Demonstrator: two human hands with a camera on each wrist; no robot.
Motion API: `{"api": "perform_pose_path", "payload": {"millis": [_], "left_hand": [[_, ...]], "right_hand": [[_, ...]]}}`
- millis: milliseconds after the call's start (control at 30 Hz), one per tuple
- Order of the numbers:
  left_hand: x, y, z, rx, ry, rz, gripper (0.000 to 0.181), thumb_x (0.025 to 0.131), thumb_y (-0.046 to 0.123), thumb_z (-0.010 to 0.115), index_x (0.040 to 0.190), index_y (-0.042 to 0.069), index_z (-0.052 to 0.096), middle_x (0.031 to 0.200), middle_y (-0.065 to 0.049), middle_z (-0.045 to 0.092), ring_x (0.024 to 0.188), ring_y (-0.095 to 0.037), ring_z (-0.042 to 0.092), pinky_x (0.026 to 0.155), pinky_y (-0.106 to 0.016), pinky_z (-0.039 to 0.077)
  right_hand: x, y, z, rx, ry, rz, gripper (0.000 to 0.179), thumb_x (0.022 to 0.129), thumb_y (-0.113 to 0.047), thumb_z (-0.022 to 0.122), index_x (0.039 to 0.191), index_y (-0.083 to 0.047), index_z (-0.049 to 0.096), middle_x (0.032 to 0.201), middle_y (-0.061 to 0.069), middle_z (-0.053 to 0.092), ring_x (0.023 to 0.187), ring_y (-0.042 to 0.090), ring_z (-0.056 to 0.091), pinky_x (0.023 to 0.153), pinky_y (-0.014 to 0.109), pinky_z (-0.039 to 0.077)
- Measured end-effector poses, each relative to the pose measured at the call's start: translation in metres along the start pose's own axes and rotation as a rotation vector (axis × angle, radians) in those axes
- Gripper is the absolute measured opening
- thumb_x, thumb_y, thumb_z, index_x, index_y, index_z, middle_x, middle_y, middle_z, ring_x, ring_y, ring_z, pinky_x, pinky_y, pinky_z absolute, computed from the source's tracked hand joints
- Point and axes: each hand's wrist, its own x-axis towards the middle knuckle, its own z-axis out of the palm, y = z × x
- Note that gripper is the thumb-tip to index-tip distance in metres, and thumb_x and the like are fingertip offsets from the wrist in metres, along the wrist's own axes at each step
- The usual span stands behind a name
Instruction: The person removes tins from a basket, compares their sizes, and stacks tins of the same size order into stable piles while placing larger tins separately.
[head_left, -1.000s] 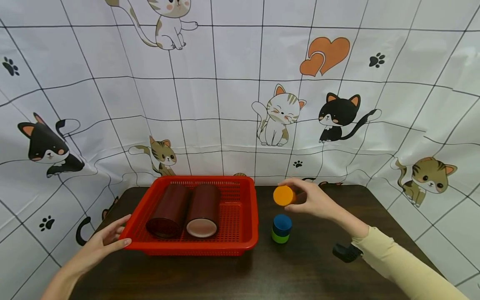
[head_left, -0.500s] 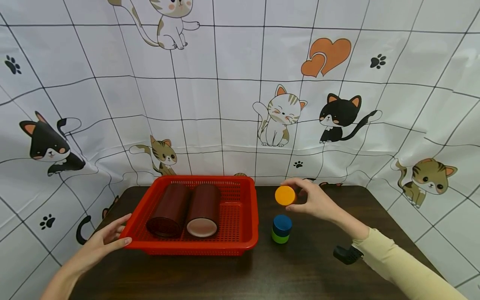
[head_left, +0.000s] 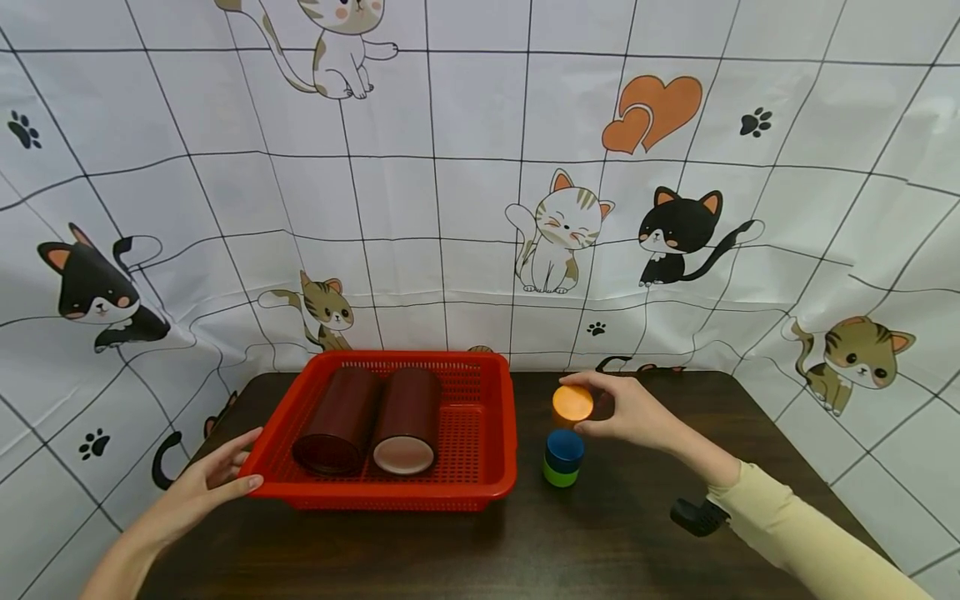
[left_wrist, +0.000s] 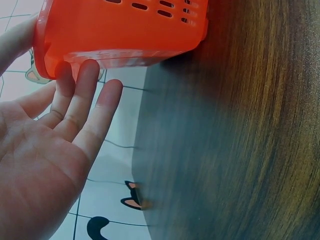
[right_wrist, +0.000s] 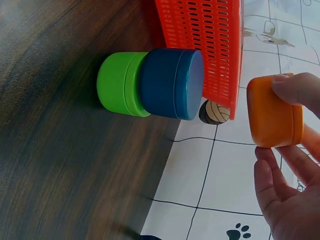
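Note:
My right hand (head_left: pixel 630 408) pinches a small orange lidded jar (head_left: pixel 572 404) between thumb and fingers. The jar is held in the air just above and behind a stack of two similar jars. In that stack, a blue jar (right_wrist: pixel 165 84) sits on a green jar (right_wrist: pixel 119 84), upright on the table. At the left, my left hand (head_left: pixel 197 493) holds the rim of a red plastic basket (head_left: pixel 390 492) at its near left corner. From the left wrist view, the fingers (left_wrist: pixel 82 107) lie under that rim. Two dark brown cylinders (head_left: pixel 408 408) lie side by side inside the basket.
Everything stands on a dark brown wooden table (head_left: pixel 525 554). Behind it hangs a white sheet (head_left: pixel 465 208) with a line grid and cartoon cats. A black device (head_left: pixel 697 517) is at the right sleeve's cuff.
My right hand has lowered the orange jar slightly, moved it a little right and tilted it so its top shows more. The left hand, basket and stacked jars have stayed in place.

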Motion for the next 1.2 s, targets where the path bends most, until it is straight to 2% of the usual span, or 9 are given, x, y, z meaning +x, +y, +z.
{"api": "perform_pose_path", "payload": {"millis": [133,333,600,833,1200], "left_hand": [[-0.001,0.0,-0.001,-0.006,0.0,-0.009,0.07,0.1,0.014,0.057,0.156,-0.001,0.018,0.109,0.016,0.06,0.097,0.001,0.063,0.078,-0.02,0.049],[-0.001,0.0,0.0,-0.006,0.002,-0.011,0.07,0.1,0.014,0.057,0.156,0.0,0.018,0.11,0.016,0.06,0.097,0.001,0.063,0.078,-0.02,0.049],[0.001,-0.003,0.001,-0.008,0.013,-0.011,0.068,0.1,0.014,0.057,0.156,0.002,0.02,0.111,0.014,0.062,0.097,-0.001,0.063,0.078,-0.021,0.049],[0.0,-0.004,0.0,-0.018,0.004,-0.02,0.069,0.1,0.014,0.056,0.156,0.002,0.019,0.112,0.017,0.061,0.098,0.0,0.063,0.079,-0.02,0.048],[0.0,-0.004,0.0,-0.027,-0.003,-0.003,0.068,0.1,0.013,0.056,0.156,0.002,0.019,0.111,0.018,0.061,0.097,-0.001,0.064,0.079,-0.021,0.048]], "right_hand": [[0.0,0.002,0.002,-0.021,-0.017,0.0,0.061,0.077,-0.023,0.084,0.133,-0.024,0.059,0.115,-0.008,0.068,0.098,0.009,0.059,0.085,0.026,0.051],[-0.003,0.003,0.006,-0.035,-0.069,-0.01,0.06,0.079,-0.023,0.083,0.134,-0.019,0.059,0.122,-0.006,0.066,0.106,0.01,0.06,0.095,0.032,0.051],[-0.005,0.004,0.009,-0.04,-0.082,-0.034,0.058,0.08,-0.022,0.082,0.133,-0.013,0.06,0.12,-0.001,0.068,0.103,0.014,0.061,0.092,0.039,0.053],[-0.006,0.007,0.013,-0.052,-0.114,-0.026,0.057,0.08,-0.02,0.082,0.132,-0.019,0.06,0.123,-0.003,0.068,0.106,0.012,0.062,0.095,0.038,0.053],[-0.006,0.007,0.015,-0.044,-0.161,-0.006,0.059,0.081,-0.021,0.081,0.135,-0.02,0.059,0.129,-0.004,0.066,0.11,0.011,0.062,0.099,0.039,0.051]]}}
